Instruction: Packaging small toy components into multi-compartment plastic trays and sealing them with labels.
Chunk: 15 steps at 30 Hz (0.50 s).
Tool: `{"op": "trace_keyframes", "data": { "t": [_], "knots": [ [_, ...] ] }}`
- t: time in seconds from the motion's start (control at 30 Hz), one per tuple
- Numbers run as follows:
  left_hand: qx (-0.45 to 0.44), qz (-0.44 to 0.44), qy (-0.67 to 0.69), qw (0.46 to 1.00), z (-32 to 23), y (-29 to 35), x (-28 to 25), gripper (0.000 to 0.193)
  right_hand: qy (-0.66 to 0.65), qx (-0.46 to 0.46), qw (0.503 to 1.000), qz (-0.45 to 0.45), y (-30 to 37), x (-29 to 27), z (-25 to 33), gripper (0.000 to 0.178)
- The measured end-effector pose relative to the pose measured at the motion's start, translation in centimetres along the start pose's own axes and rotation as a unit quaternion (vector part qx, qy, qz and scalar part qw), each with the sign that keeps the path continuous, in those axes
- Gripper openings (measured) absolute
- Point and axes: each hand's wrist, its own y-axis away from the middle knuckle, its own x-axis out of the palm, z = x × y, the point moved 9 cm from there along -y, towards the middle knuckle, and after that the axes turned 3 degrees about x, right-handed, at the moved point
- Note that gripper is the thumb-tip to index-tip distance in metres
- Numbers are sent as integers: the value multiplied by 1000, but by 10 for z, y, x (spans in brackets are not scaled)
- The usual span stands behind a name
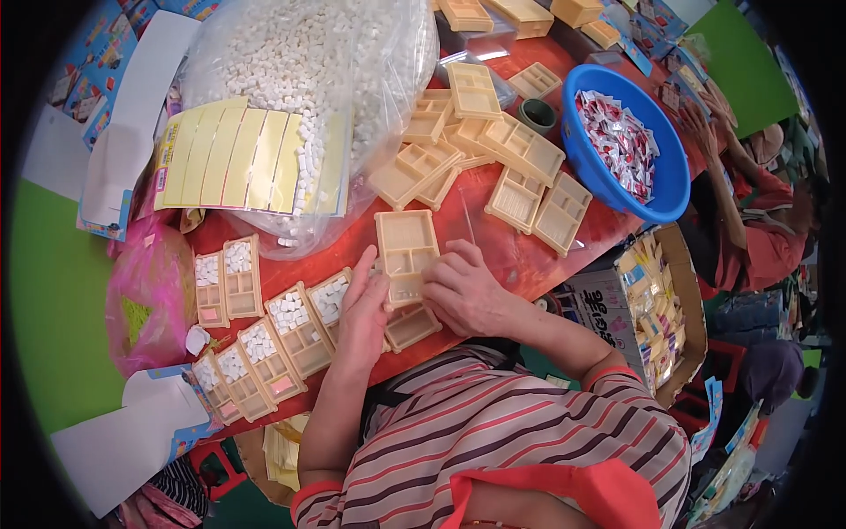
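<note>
Between my hands, over the near edge of the red table, is an empty-looking cream plastic compartment tray (407,231). My left hand (363,304) grips its left side, with the thumb at the edge. The fingers of my right hand (465,286) curl against its lower right side. Another cream tray (414,331) shows partly below it. To the left, a slanting row of similar trays (310,351) holds small white cubes (287,312) in their large sections; a few have a pink piece in a small section. Two more filled trays (241,286) stand behind that row.
A large clear bag of white cubes (291,53) lies at the back left, with yellow sticker sheets (231,163) on it. Loose cream trays (520,150) pile up ahead. A blue basin (674,189) of small packets, an open carton (692,339) and another person's arm (730,207) are right.
</note>
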Motion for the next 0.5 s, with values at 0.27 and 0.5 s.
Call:
{"op": "trace_keyframes", "data": {
  "t": [0.27, 0.5],
  "knots": [
    [84, -8, 32, 996, -31, -5, -14, 48, -48, -120, 991, 45, -37, -4, 25, 28],
    [130, -67, 71, 987, -76, -24, -49, 47, -6, -14, 998, -58, -180, 5, -63, 37]
  ]
}}
